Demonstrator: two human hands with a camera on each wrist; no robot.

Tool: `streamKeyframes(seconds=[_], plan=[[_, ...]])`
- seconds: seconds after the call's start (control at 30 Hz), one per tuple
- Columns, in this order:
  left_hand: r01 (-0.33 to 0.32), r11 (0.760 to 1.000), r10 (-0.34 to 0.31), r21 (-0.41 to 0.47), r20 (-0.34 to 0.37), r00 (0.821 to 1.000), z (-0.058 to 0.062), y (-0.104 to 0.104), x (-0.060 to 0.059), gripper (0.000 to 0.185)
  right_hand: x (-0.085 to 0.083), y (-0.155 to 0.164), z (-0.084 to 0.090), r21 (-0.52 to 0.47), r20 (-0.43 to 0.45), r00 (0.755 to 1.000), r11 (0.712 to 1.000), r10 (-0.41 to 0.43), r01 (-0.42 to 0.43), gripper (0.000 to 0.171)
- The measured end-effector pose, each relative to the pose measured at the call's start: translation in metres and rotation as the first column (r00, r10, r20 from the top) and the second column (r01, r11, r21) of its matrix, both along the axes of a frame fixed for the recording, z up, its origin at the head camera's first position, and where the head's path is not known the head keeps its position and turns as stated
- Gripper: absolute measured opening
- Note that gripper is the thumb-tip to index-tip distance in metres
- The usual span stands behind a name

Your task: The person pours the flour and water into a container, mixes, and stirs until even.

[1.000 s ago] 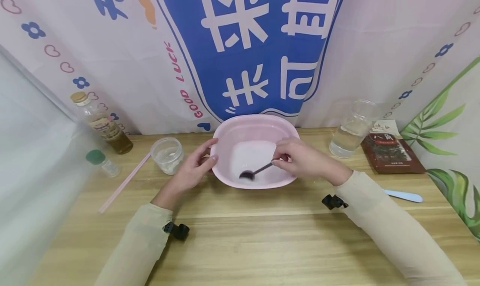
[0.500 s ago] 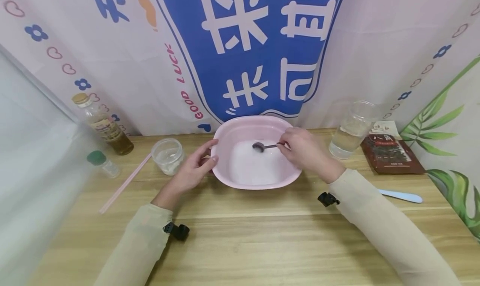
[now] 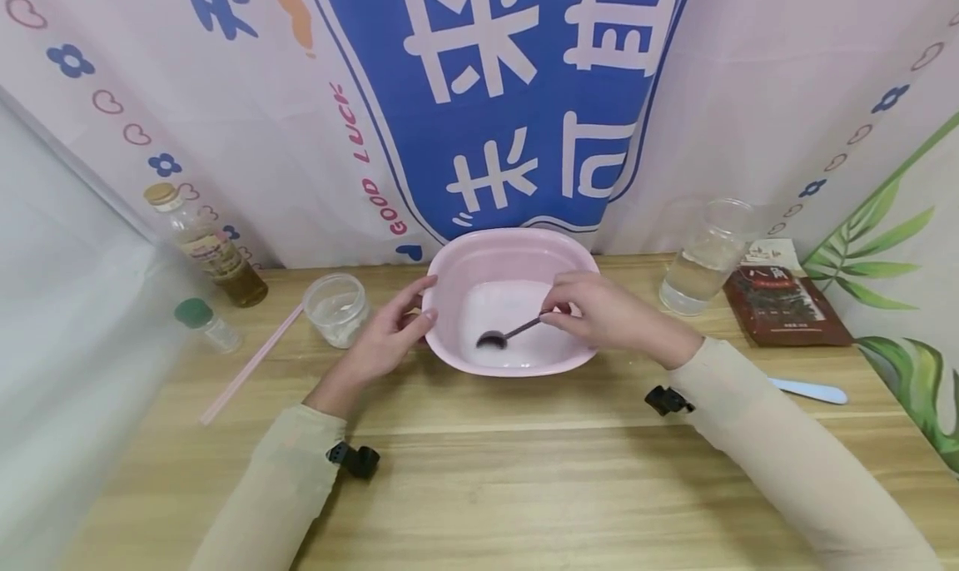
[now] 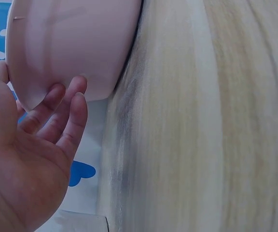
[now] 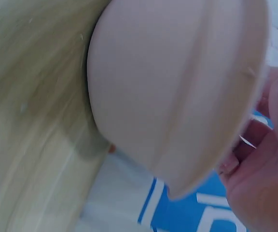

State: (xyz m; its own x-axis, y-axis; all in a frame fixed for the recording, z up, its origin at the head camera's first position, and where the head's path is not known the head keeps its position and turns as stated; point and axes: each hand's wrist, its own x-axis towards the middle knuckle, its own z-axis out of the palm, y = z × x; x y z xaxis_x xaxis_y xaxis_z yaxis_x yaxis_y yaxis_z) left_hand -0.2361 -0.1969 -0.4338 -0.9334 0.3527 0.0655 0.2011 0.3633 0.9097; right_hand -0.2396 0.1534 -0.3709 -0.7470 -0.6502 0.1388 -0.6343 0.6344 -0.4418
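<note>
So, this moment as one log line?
left fingers: gripping rim of pink oval plastic basin | right fingers: holding dark thin-handled spoon | spoon: inside basin

Bright head view, dimmer wrist views.

Looking forward and down from the head across the tabletop; from both wrists, close and turned sideways, at the pink basin, common to all three.
</note>
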Motion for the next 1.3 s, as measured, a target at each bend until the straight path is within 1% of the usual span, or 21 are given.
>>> streamKeyframes(seconds=[0.1, 0.17, 0.23, 0.3, 0.37, 0.47, 0.5, 0.53, 0.57, 0.63, 0.73, 0.8, 0.9, 1.0, 1.07, 1.13, 1.23, 1.3], plan=[[-0.001, 1.000, 0.001, -0.001, 0.004, 1.000, 0.000, 0.000, 0.000, 0.060, 0.003, 0.016, 0.004, -0.016, -0.023, 0.999, 0.999, -0.037, 0.036, 0.008], [-0.005, 1.000, 0.005, 0.003, 0.004, 1.000, 0.000, 0.000, 0.000, 0.059, 0.004, 0.025, 0.005, -0.028, -0.068, 0.995, 0.997, -0.077, 0.076, 0.008], [-0.006, 1.000, 0.006, 0.004, 0.003, 1.000, 0.000, -0.001, 0.001, 0.059, 0.004, 0.032, 0.005, -0.039, -0.117, 0.985, 0.992, -0.126, 0.122, 0.009], [-0.008, 1.000, 0.008, 0.005, 0.002, 1.000, 0.000, -0.001, 0.001, 0.059, 0.003, 0.035, 0.004, -0.049, -0.172, 0.969, 0.984, -0.180, 0.174, 0.010], [-0.010, 1.000, 0.010, 0.003, 0.004, 1.000, 0.000, -0.001, 0.002, 0.059, 0.000, 0.035, 0.000, -0.057, -0.226, 0.946, 0.973, -0.231, 0.224, 0.011], [-0.005, 1.000, 0.005, 0.006, 0.009, 1.000, 0.000, -0.001, 0.002, 0.059, -0.004, 0.027, -0.006, -0.063, -0.295, 0.912, 0.958, -0.286, 0.280, 0.013], [-0.004, 1.000, 0.004, 0.008, 0.011, 1.000, -0.001, -0.001, 0.002, 0.059, -0.005, 0.023, -0.008, -0.062, -0.306, 0.905, 0.955, -0.296, 0.291, 0.013], [-0.003, 1.000, 0.003, 0.013, 0.014, 1.000, -0.001, -0.001, 0.002, 0.059, -0.006, 0.019, -0.010, -0.063, -0.302, 0.904, 0.953, -0.302, 0.297, 0.014], [-0.001, 1.000, 0.001, 0.017, 0.015, 1.000, -0.002, -0.001, 0.002, 0.059, -0.007, 0.014, -0.011, -0.061, -0.288, 0.909, 0.953, -0.301, 0.296, 0.015], [0.002, 1.000, -0.002, 0.023, 0.017, 1.000, -0.003, -0.001, 0.002, 0.059, -0.008, 0.005, -0.013, -0.069, -0.228, 0.930, 0.958, -0.287, 0.279, 0.016], [0.002, 1.000, -0.002, 0.028, 0.011, 1.000, -0.004, 0.001, 0.002, 0.059, -0.007, -0.006, -0.016, -0.106, -0.126, 0.966, 0.972, -0.224, 0.212, 0.015], [0.001, 1.000, -0.001, 0.027, 0.005, 1.000, -0.004, 0.001, 0.002, 0.058, -0.005, -0.011, -0.016, -0.132, -0.071, 0.984, 0.979, -0.163, 0.153, 0.014], [-0.001, 1.000, 0.000, 0.029, 0.002, 1.000, -0.003, 0.002, 0.002, 0.058, 0.000, -0.013, -0.015, -0.143, -0.013, 0.997, 0.987, -0.075, 0.073, 0.013], [0.003, 1.000, -0.003, 0.030, 0.005, 1.000, -0.002, 0.002, 0.001, 0.058, 0.005, -0.007, -0.010, -0.133, 0.022, 1.000, 0.991, -0.018, 0.021, 0.012], [0.003, 1.000, -0.004, 0.031, 0.008, 1.000, -0.001, 0.003, 0.001, 0.059, 0.007, 0.001, -0.005, -0.108, 0.020, 1.000, 0.994, -0.004, 0.006, 0.011], [0.004, 1.000, -0.004, 0.031, 0.010, 1.000, -0.001, 0.003, 0.001, 0.059, 0.009, 0.011, 0.001, -0.072, -0.004, 1.000, 0.997, -0.013, 0.013, 0.009], [0.003, 0.999, -0.003, 0.032, 0.010, 1.000, 0.000, 0.002, 0.001, 0.059, 0.008, 0.024, 0.007, -0.015, -0.095, 0.993, 0.998, -0.067, 0.066, 0.007], [0.003, 0.999, -0.003, 0.033, 0.010, 1.000, 0.000, 0.002, 0.001, 0.059, 0.007, 0.030, 0.009, 0.008, -0.172, 0.977, 0.991, -0.127, 0.130, 0.005]])
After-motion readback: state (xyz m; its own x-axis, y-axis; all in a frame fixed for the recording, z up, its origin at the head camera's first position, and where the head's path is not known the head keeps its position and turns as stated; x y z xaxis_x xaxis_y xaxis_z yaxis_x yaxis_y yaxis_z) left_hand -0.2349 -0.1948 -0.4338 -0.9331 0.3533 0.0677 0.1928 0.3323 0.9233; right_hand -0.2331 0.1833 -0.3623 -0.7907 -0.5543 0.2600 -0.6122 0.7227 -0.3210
